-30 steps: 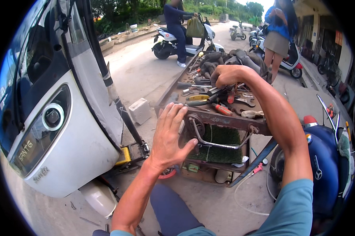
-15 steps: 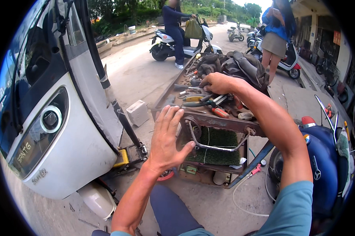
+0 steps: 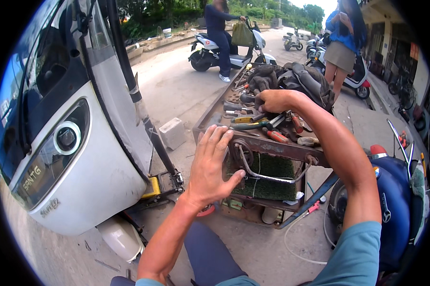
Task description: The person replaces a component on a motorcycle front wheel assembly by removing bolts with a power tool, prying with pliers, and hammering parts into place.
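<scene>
My right hand (image 3: 274,101) reaches over a rusty metal tool cart (image 3: 291,148), fingers curled down among the tools beside a dark crumpled cloth (image 3: 264,78). What the fingers grip, if anything, is hidden. Close below that hand lie pliers with yellow-green handles (image 3: 246,126), a red-handled screwdriver (image 3: 276,136) and several other hand tools. My left hand (image 3: 209,164) is open, its fingers stretched and thumb apart, at the cart's near left corner. It holds nothing; whether its fingertips touch the edge I cannot tell. A bent metal handle (image 3: 278,180) hangs on the cart's front.
At left stands a white vehicle front (image 3: 86,176), with a pale block (image 3: 172,133) on the ground nearby. A blue scooter (image 3: 360,205) and a thin hose (image 3: 286,243) are at right. Beyond the cart, one person sits on a white scooter (image 3: 208,50); another person (image 3: 342,47) stands.
The view has shifted slightly, so the scene sits a little further right. Both hands keep nearly the same pose and place at the cart.
</scene>
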A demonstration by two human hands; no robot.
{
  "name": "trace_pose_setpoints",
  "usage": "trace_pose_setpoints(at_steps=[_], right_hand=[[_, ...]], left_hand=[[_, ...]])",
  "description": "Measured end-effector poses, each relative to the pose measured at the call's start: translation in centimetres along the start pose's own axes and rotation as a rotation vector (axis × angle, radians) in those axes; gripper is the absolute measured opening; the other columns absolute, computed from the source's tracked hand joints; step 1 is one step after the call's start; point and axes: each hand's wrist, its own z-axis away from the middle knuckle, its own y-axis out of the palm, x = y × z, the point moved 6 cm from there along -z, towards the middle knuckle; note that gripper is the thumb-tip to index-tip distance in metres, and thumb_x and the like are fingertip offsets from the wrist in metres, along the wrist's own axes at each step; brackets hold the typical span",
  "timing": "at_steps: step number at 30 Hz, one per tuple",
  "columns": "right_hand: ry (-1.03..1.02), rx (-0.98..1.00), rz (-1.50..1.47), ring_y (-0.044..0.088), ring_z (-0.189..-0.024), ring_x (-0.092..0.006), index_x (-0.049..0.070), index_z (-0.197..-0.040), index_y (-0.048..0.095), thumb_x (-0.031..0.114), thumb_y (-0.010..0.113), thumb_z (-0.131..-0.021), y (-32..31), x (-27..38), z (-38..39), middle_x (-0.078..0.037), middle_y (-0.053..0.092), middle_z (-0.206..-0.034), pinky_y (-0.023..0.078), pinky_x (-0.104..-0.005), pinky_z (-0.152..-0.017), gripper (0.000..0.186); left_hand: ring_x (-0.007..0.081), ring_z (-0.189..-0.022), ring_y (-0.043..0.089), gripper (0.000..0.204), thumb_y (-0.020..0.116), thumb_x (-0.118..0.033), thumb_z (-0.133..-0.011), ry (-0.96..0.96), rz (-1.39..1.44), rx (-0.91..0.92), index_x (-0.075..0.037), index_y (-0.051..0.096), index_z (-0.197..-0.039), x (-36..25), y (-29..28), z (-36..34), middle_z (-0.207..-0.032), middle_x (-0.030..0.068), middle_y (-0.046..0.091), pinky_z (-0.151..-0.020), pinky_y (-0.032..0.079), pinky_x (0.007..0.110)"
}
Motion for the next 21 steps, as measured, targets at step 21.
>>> trace_pose_setpoints(at_steps=[21], right_hand=[[0.052, -0.040, -0.057, 0.068, -0.108, -0.0341, -0.007, -0.118, 0.068, 0.025, 0.062, -0.091, -1.0, 0.9, 1.6, -0.025, 0.073, -0.109, 0.049, -0.0426, -0.097, 0.042]], left_hand=[[0.0411, -0.151, 0.030, 0.094, 0.082, -0.020, -0.071, 0.001, 0.044, -0.009, -0.005, 0.039, -0.154, 0.7, 0.2, 0.0, -0.156, 0.0172, 0.041, -0.126, 0.021, 0.054]])
